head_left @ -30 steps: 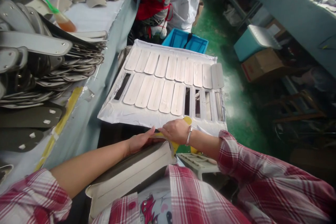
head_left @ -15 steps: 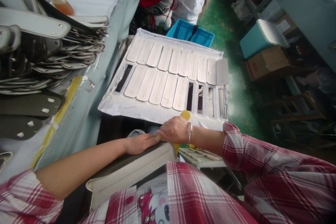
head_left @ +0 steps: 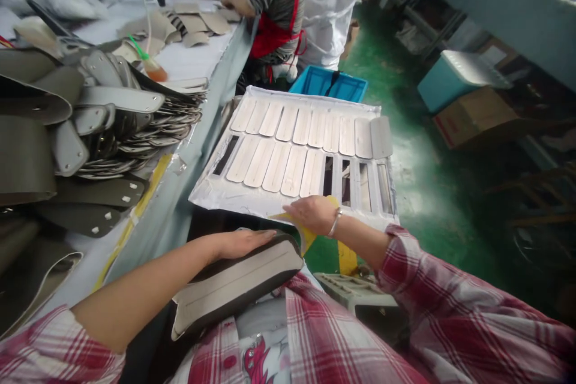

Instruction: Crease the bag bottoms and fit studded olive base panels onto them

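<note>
My left hand (head_left: 240,242) lies flat, fingers stretched, on a grey folded piece with a pale edge (head_left: 238,285) that rests on my lap. My right hand (head_left: 314,214) is closed on a yellow strip (head_left: 305,238) just past that piece's far end, at the near edge of a white slotted board (head_left: 225,195). The board carries two rows of pale rounded strips (head_left: 279,165), and several slots at its near right are open.
On the left a table holds stacks of grey straps and cut pieces (head_left: 94,126) and an orange-tipped glue bottle (head_left: 150,66). A person in a red apron (head_left: 274,6) works at the far end. A blue crate (head_left: 328,84), white bag, cardboard box (head_left: 477,117) and a pale stool (head_left: 355,294) stand on the green floor.
The view has tilted up, showing more of the table and the far person. My right hand has slid away from the left hand, drawing the yellow strip along the board's near edge.
</note>
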{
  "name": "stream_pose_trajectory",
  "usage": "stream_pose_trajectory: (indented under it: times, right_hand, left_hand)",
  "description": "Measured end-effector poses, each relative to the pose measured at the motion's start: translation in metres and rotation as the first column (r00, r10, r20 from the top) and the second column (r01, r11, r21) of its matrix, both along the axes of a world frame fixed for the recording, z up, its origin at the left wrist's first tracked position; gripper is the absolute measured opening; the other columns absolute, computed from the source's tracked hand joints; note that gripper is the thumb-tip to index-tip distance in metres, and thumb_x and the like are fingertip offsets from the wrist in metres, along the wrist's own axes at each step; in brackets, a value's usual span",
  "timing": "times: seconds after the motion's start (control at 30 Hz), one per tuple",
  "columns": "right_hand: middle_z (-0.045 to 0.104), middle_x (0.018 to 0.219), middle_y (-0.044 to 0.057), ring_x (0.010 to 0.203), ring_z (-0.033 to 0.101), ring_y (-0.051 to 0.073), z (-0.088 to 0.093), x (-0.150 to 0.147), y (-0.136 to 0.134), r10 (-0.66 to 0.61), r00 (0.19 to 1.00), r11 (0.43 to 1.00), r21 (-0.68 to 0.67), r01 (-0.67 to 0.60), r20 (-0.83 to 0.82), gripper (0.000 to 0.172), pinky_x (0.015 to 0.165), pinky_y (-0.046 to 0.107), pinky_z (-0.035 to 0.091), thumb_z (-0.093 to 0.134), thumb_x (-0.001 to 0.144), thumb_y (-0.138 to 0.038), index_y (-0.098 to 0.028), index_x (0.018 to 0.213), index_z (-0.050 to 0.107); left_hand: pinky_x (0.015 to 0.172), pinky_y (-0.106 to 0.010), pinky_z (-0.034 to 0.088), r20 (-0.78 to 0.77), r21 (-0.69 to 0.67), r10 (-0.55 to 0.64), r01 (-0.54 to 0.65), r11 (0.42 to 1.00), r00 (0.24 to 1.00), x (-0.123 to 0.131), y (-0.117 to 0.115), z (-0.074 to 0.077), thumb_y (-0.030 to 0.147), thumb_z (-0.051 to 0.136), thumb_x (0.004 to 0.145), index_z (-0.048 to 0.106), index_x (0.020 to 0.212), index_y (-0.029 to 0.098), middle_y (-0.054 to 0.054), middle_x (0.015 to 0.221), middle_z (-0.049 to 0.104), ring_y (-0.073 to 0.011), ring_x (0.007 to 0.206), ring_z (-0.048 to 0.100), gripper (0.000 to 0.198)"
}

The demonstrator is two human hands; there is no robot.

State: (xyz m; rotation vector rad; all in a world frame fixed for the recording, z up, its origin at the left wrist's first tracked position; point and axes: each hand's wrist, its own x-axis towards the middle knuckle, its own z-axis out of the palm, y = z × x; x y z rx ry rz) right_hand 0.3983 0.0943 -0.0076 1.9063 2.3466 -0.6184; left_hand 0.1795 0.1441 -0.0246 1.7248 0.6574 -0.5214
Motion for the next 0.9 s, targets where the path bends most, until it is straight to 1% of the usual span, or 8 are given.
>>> stream_pose_trajectory:
  times: [0.1, 0.17, 0.27, 0.37, 0.5, 0.7, 0.8, 0.9]
  right_hand:
    - [0.054, 0.062, 0.004, 0.059, 0.05, 0.014, -0.012, 0.033, -0.024, -0.381, 0.886, 0.918, -0.228, 0.326, -0.265, 0.046, 0.057, 0.026, 0.035, 0.035, 0.093, -0.045, -0.016, 0.063, 0.055]
    - [0.046, 0.055, 0.002, 0.052, 0.044, 0.012, -0.025, 0.045, -0.048, -0.541, 0.735, 0.82, -0.451, 0.352, -0.409, 0.043, 0.053, 0.026, 0.036, 0.033, 0.092, -0.04, -0.016, 0.063, 0.053]
    - [0.041, 0.053, -0.001, 0.045, 0.042, 0.011, -0.04, 0.05, -0.086, -0.627, 0.613, 0.736, -0.623, 0.263, -0.481, 0.037, 0.045, 0.025, 0.038, 0.024, 0.09, -0.033, -0.015, 0.073, 0.05]
    - [0.049, 0.064, 0.001, 0.054, 0.054, 0.013, -0.045, 0.05, -0.113, -0.702, 0.423, 0.66, -0.747, 0.084, -0.573, 0.02, 0.046, 0.025, 0.045, 0.037, 0.084, -0.036, -0.017, 0.084, 0.043]
    - [0.058, 0.082, 0.002, 0.058, 0.061, 0.014, -0.038, 0.053, -0.128, -0.761, 0.212, 0.58, -0.789, -0.201, -0.614, 0.036, 0.044, 0.022, 0.047, 0.054, 0.079, -0.043, -0.021, 0.101, 0.036]
    - [0.062, 0.076, 0.003, 0.042, 0.055, 0.01, -0.028, 0.05, -0.119, -0.643, 0.37, 0.594, -0.741, -0.313, -0.671, 0.034, 0.036, 0.016, 0.036, 0.045, 0.087, -0.05, -0.02, 0.096, 0.032]
    - [0.059, 0.062, -0.001, 0.037, 0.05, 0.009, -0.026, 0.042, -0.106, -0.553, 0.489, 0.646, -0.718, -0.26, -0.675, 0.029, 0.035, 0.016, 0.032, 0.044, 0.088, -0.047, -0.021, 0.088, 0.032]
    - [0.057, 0.057, -0.002, 0.034, 0.048, 0.009, -0.022, 0.036, -0.092, -0.489, 0.581, 0.687, -0.698, -0.203, -0.65, 0.021, 0.034, 0.016, 0.029, 0.045, 0.088, -0.039, -0.022, 0.085, 0.033]
  left_hand:
    - [0.107, -0.033, 0.024, 0.05, -0.025, 0.032, -0.031, 0.999, 0.998, 0.012, -0.003, -0.001, 0.065, 0.022, 0.087, 0.044, 0.133, 0.023, -0.003, 0.136, 0.045, -0.0228, 0.126, 0.039, 0.067]
    - [0.105, -0.032, 0.027, 0.124, -0.026, 0.004, -0.001, 1.0, 0.992, 0.019, -0.005, -0.004, 0.06, 0.029, 0.088, 0.048, 0.13, 0.023, -0.002, 0.132, 0.05, -0.0211, 0.122, 0.044, 0.059]
    - [0.103, -0.03, 0.03, 0.204, -0.012, -0.042, 0.045, 0.999, 0.978, 0.027, -0.008, -0.008, 0.053, 0.033, 0.09, 0.052, 0.126, 0.023, -0.002, 0.128, 0.054, -0.0191, 0.116, 0.049, 0.05]
    - [0.102, -0.029, 0.031, 0.219, 0.052, -0.046, 0.035, 0.998, 0.975, 0.03, -0.012, -0.011, 0.05, 0.033, 0.091, 0.055, 0.123, 0.021, -0.003, 0.125, 0.056, -0.0185, 0.113, 0.051, 0.048]
    - [0.102, -0.03, 0.031, 0.197, 0.192, 0.017, -0.055, 0.98, 0.98, 0.029, -0.026, -0.009, 0.046, 0.031, 0.091, 0.056, 0.12, 0.016, -0.007, 0.125, 0.056, -0.0198, 0.114, 0.051, 0.048]
    - [0.108, -0.037, 0.022, 0.086, 0.406, 0.032, -0.064, 0.912, 0.996, 0.014, -0.055, 0.011, 0.057, 0.044, 0.081, 0.027, 0.141, 0.017, -0.01, 0.145, 0.031, -0.0241, 0.131, 0.031, 0.074]
    - [0.108, -0.041, 0.022, 0.059, 0.577, -0.033, -0.007, 0.816, 0.998, 0.014, -0.072, 0.013, 0.054, 0.063, 0.067, 0.014, 0.144, 0.014, -0.014, 0.147, 0.023, -0.028, 0.133, 0.026, 0.099]
    - [0.103, -0.043, 0.027, 0.044, 0.722, -0.015, -0.021, 0.692, 0.999, 0.022, -0.088, 0.007, 0.048, 0.063, 0.067, 0.011, 0.143, 0.012, -0.017, 0.142, 0.031, -0.0304, 0.127, 0.033, 0.099]
